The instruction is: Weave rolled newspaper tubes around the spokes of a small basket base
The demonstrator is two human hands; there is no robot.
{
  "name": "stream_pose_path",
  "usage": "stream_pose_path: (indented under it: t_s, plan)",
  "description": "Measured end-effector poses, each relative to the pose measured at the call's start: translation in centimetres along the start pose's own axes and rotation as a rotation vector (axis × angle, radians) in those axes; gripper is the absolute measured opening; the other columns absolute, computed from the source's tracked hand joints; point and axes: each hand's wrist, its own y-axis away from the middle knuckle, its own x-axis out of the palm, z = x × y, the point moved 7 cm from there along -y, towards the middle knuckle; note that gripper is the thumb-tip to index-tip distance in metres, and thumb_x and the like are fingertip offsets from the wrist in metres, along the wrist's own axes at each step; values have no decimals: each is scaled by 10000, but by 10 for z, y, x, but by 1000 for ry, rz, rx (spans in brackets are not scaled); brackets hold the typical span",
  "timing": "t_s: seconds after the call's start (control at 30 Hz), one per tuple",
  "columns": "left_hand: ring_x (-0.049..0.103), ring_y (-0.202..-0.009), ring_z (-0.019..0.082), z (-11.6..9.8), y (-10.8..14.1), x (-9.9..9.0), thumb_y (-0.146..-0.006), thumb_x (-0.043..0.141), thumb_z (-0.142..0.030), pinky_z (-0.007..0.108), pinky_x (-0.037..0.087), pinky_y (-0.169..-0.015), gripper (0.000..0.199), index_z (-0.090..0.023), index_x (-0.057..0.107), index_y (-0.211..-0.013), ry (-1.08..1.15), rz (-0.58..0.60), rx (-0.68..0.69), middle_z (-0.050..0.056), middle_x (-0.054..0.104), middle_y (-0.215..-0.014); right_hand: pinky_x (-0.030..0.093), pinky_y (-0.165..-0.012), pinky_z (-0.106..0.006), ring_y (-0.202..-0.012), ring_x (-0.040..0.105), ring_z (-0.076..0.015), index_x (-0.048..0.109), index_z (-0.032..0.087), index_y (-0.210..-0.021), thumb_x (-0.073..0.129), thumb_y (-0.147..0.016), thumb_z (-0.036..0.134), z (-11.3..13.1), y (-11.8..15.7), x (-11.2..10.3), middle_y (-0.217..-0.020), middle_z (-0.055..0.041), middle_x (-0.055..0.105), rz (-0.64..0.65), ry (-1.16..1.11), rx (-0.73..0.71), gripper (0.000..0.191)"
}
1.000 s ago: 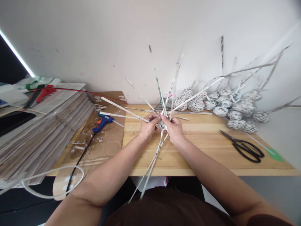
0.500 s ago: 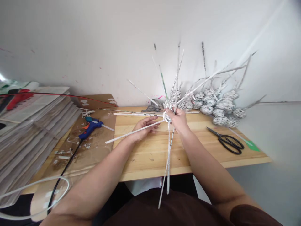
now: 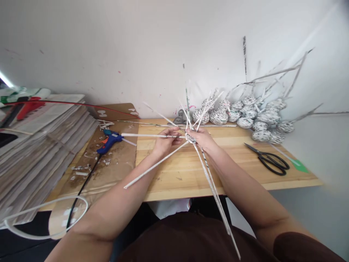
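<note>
Over the middle of the table is a small woven paper piece [image 3: 191, 138], with several long rolled-paper tubes sticking out of it all round. My right hand [image 3: 204, 139] pinches this woven centre from the right, thumb on top. My left hand [image 3: 164, 142] is at its left, with fingers closed on one paper tube [image 3: 141, 135] that points left. Another paper tube [image 3: 152, 169] slants down across my left forearm. Two more hang toward my lap beside my right forearm. My fingers partly hide the weave.
Several woven paper gourd shapes [image 3: 268, 115] stand along the wall at the back right. Black scissors [image 3: 268, 159] lie on the right of the wooden table [image 3: 177, 182]. A blue glue gun [image 3: 110, 142] rests on brown cardboard at left, beside stacked paper [image 3: 51, 145].
The woven piece has turned and tilted, so its tubes point in new directions. My left hand has closed on a tube. The view has shifted slightly.
</note>
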Motion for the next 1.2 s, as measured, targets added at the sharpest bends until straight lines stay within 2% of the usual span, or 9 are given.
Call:
stream_pose_path:
  t_s: [0.13,0.23,0.33,0.47,0.57,0.63,0.8,1.0,1.2]
  plan:
    - [660,-604,112,13,3,-3,-651,821,-154,213,563,-565,292,-137,586,-823,97,-76,-173,25,687,-741,403,-465,-247,-488,531,-117,681,163,-696,795,-585,476,1,7,13,-594,-12,652,41,-4,-16,350]
    - [657,-632,101,16,6,0,-633,852,-202,201,574,-600,309,-120,602,-797,111,-49,-242,36,682,-750,450,-516,-259,-527,565,-128,686,167,-685,801,-582,458,1,11,21,-615,-13,670,66,-52,-17,330]
    - [633,-595,97,14,7,1,-564,888,-233,187,545,-536,379,-114,626,-811,68,-38,-209,27,675,-720,463,-528,-256,-545,574,-128,689,168,-685,800,-601,446,1,13,29,-621,-9,672,112,-53,-38,311]
    - [601,-527,111,12,4,-6,-467,910,-243,218,506,-482,447,-127,606,-773,25,-144,-88,5,662,-639,446,-490,-250,-517,560,-126,686,164,-710,781,-636,453,-2,14,33,-609,-14,663,122,-37,-29,314]
    - [589,-521,116,11,1,-10,-451,898,-247,224,474,-482,430,-124,618,-754,34,-167,-25,7,659,-613,483,-526,-271,-576,609,-155,685,173,-782,761,-661,454,-3,16,36,-689,-39,696,162,-63,2,315]
    - [588,-533,111,9,-2,-12,-459,888,-247,214,447,-486,399,-121,631,-738,25,-174,3,10,662,-620,487,-529,-271,-591,616,-160,678,182,-810,761,-660,417,0,16,33,-713,-37,702,133,-46,-4,291]
    - [594,-561,113,9,-3,-14,-486,871,-237,216,422,-504,340,-120,645,-711,12,-166,-21,21,666,-640,418,-437,-240,-483,536,-130,626,197,-745,684,-720,386,10,18,22,-589,12,632,-18,81,-88,200]
    - [595,-563,123,9,-2,-14,-481,865,-236,225,429,-505,337,-128,648,-714,-10,-148,-60,17,670,-644,444,-511,-246,-546,573,-135,614,187,-814,677,-721,390,9,21,25,-648,7,650,1,110,-151,232]
    - [495,-468,80,3,4,-7,-492,859,-270,202,316,-412,307,-116,677,-686,-119,-103,-56,5,622,-569,436,-547,-265,-579,587,-161,598,191,-728,675,-722,427,14,24,17,-644,-15,649,-131,414,-259,249]
